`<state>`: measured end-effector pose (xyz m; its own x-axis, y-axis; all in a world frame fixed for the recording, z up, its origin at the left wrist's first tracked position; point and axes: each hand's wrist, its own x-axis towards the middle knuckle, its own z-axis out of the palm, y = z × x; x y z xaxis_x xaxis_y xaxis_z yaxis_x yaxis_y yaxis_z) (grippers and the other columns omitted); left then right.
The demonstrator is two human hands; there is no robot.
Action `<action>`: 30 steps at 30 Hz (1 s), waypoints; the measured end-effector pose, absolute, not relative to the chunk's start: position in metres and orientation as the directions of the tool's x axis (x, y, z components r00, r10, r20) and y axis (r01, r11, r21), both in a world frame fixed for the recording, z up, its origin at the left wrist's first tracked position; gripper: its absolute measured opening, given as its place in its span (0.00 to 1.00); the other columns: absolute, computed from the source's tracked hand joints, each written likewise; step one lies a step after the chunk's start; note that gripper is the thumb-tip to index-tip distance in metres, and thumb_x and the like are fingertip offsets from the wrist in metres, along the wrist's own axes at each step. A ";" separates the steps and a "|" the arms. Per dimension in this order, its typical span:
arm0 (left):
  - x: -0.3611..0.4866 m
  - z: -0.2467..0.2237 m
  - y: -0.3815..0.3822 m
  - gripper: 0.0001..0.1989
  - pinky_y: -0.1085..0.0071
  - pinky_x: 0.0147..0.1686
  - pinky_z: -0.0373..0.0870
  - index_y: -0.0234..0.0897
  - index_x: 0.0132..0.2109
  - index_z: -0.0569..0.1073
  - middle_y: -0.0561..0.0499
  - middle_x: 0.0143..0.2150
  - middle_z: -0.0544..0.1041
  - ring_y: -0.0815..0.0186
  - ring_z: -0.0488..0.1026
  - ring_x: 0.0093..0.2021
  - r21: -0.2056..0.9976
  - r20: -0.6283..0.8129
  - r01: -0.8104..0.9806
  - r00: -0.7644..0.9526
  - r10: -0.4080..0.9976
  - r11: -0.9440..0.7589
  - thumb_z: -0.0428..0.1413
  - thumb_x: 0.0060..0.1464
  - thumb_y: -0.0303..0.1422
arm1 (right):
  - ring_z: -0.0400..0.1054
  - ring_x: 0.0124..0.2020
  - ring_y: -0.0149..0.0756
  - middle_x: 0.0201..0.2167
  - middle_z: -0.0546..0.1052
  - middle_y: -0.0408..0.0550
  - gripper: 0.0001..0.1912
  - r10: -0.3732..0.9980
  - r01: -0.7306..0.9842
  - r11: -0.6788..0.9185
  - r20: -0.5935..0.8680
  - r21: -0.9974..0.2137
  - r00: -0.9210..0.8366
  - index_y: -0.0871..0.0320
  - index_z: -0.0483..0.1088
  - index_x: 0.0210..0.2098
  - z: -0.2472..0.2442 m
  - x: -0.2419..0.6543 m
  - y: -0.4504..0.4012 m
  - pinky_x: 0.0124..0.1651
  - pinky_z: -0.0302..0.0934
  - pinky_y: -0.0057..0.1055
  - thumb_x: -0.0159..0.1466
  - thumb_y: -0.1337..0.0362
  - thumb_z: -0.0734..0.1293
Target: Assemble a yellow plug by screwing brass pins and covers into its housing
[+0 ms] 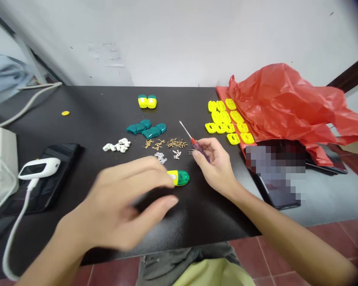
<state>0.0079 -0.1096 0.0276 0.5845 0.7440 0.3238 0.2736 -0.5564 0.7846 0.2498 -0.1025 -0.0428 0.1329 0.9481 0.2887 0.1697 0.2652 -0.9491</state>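
Observation:
My right hand (216,165) is shut on a screwdriver (201,150) with a translucent purple handle, a red collar and a thin steel shaft pointing up and left. My left hand (122,202) is blurred, fingers apart, its fingertips beside a green and yellow plastic casing (180,178). Between the hands lie small silver clips (160,157) and brass screws (176,143). Further back are teal plastic shells (146,129), white plastic pieces (117,145) and a joined yellow-and-green pair (147,102). Several yellow plastic parts (226,121) lie in rows to the right.
The black table (197,214) ends in a front edge near my lap. A red plastic bag (286,103) lies at the right. On the left are a black phone (44,178), a white device (38,168) with its cable, and a white box (1,163).

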 end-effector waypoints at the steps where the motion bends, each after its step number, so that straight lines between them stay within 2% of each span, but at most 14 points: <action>1: 0.017 0.029 -0.100 0.10 0.60 0.46 0.74 0.40 0.47 0.79 0.46 0.46 0.77 0.59 0.74 0.44 0.690 0.283 0.357 0.668 0.689 -0.630 0.62 0.60 0.37 | 0.73 0.39 0.35 0.40 0.76 0.46 0.09 0.946 0.166 0.269 0.293 -0.949 0.141 0.55 0.69 0.46 -0.044 0.250 -0.102 0.42 0.67 0.34 0.67 0.61 0.68; 3: 0.032 0.025 -0.087 0.19 0.56 0.49 0.72 0.39 0.53 0.76 0.43 0.51 0.75 0.53 0.73 0.49 0.459 0.138 0.497 0.779 0.612 -0.736 0.63 0.57 0.40 | 0.73 0.37 0.35 0.40 0.78 0.47 0.11 0.940 0.153 0.270 0.295 -0.951 0.171 0.56 0.71 0.47 -0.044 0.250 -0.102 0.39 0.68 0.34 0.68 0.59 0.68; 4: 0.038 0.022 -0.083 0.26 0.54 0.51 0.71 0.37 0.58 0.73 0.41 0.55 0.73 0.50 0.72 0.52 0.382 0.083 0.542 0.787 0.612 -0.749 0.64 0.56 0.44 | 0.73 0.36 0.34 0.40 0.78 0.47 0.11 0.936 0.143 0.273 0.297 -0.951 0.191 0.56 0.72 0.48 -0.043 0.249 -0.102 0.38 0.68 0.34 0.67 0.58 0.69; 5: 0.042 0.018 -0.081 0.29 0.53 0.51 0.71 0.35 0.59 0.72 0.40 0.55 0.72 0.49 0.71 0.52 0.347 0.022 0.575 0.785 0.620 -0.741 0.63 0.56 0.46 | 0.73 0.34 0.34 0.40 0.79 0.47 0.12 0.930 0.131 0.278 0.300 -0.952 0.211 0.56 0.73 0.48 -0.041 0.249 -0.102 0.37 0.69 0.33 0.67 0.58 0.69; 6: 0.046 0.014 -0.079 0.28 0.54 0.50 0.71 0.34 0.58 0.72 0.40 0.54 0.72 0.49 0.71 0.52 0.327 -0.029 0.588 0.789 0.614 -0.740 0.63 0.57 0.46 | 0.72 0.33 0.33 0.39 0.79 0.47 0.12 0.924 0.119 0.283 0.304 -0.952 0.231 0.55 0.74 0.47 -0.040 0.249 -0.103 0.36 0.69 0.33 0.67 0.58 0.70; 8: 0.050 0.010 -0.075 0.19 0.58 0.47 0.70 0.34 0.51 0.74 0.42 0.50 0.73 0.52 0.72 0.48 0.315 -0.106 0.581 0.807 0.580 -0.750 0.62 0.59 0.41 | 0.72 0.31 0.32 0.38 0.79 0.47 0.12 0.913 0.102 0.288 0.305 -0.952 0.270 0.55 0.75 0.47 -0.036 0.248 -0.105 0.34 0.68 0.32 0.66 0.59 0.71; 10: 0.051 0.008 -0.071 0.12 0.60 0.46 0.70 0.35 0.46 0.75 0.44 0.46 0.74 0.55 0.72 0.45 0.379 -0.123 0.545 0.831 0.543 -0.748 0.61 0.60 0.38 | 0.70 0.30 0.32 0.35 0.78 0.46 0.12 0.906 0.095 0.285 0.300 -0.954 0.298 0.55 0.76 0.46 -0.033 0.248 -0.106 0.32 0.67 0.32 0.65 0.59 0.71; 13: 0.047 0.006 -0.059 0.13 0.62 0.45 0.70 0.37 0.47 0.75 0.46 0.44 0.76 0.58 0.74 0.44 0.608 -0.063 0.489 0.816 0.575 -0.626 0.61 0.60 0.41 | 0.64 0.23 0.28 0.29 0.75 0.43 0.11 0.896 0.053 0.290 0.290 -0.956 0.336 0.55 0.77 0.44 -0.028 0.249 -0.107 0.25 0.61 0.30 0.65 0.57 0.72; 16: 0.041 0.003 -0.047 0.19 0.64 0.39 0.73 0.36 0.49 0.73 0.46 0.42 0.78 0.60 0.77 0.40 0.910 -0.047 0.327 0.691 0.721 -0.254 0.62 0.58 0.45 | 0.55 0.18 0.24 0.23 0.69 0.38 0.09 0.899 -0.125 0.304 0.241 -0.944 0.366 0.55 0.76 0.38 -0.025 0.251 -0.105 0.20 0.54 0.27 0.63 0.56 0.73; 18: 0.038 0.000 -0.042 0.22 0.67 0.34 0.75 0.35 0.52 0.72 0.45 0.41 0.78 0.60 0.79 0.36 0.996 -0.068 0.086 0.627 0.776 0.018 0.61 0.59 0.46 | 0.52 0.16 0.22 0.19 0.65 0.35 0.09 0.927 -0.261 0.278 0.188 -0.924 0.325 0.55 0.75 0.34 -0.023 0.252 -0.105 0.18 0.50 0.25 0.62 0.56 0.74; 21: 0.035 0.000 -0.040 0.25 0.69 0.29 0.74 0.35 0.57 0.69 0.46 0.38 0.77 0.63 0.78 0.32 0.950 -0.072 -0.212 0.561 0.824 0.228 0.61 0.60 0.45 | 0.52 0.14 0.22 0.17 0.63 0.33 0.09 0.968 -0.326 0.205 0.142 -0.923 0.207 0.55 0.74 0.33 -0.021 0.252 -0.108 0.17 0.48 0.25 0.61 0.59 0.76; 23: 0.036 0.001 -0.041 0.26 0.71 0.28 0.73 0.35 0.59 0.69 0.48 0.36 0.76 0.65 0.76 0.30 0.907 -0.093 -0.303 0.531 0.842 0.292 0.62 0.59 0.42 | 0.55 0.14 0.23 0.17 0.64 0.34 0.08 0.977 -0.298 0.184 0.142 -0.937 0.157 0.56 0.75 0.33 -0.022 0.251 -0.111 0.17 0.49 0.25 0.61 0.59 0.75; 30: 0.043 0.004 -0.045 0.13 0.78 0.22 0.62 0.40 0.48 0.69 0.51 0.32 0.72 0.72 0.67 0.23 0.767 -0.208 -0.419 0.555 0.805 0.487 0.58 0.60 0.40 | 0.60 0.17 0.27 0.18 0.71 0.40 0.06 0.953 0.085 0.266 0.275 -0.960 0.130 0.56 0.78 0.32 -0.022 0.243 -0.121 0.19 0.54 0.26 0.61 0.60 0.75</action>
<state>0.0433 -0.0449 0.0045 0.5549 0.8053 -0.2085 -0.4185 0.4869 0.7667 0.2432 -0.1207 -0.0221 0.1298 0.9525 0.2755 0.0852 0.2661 -0.9602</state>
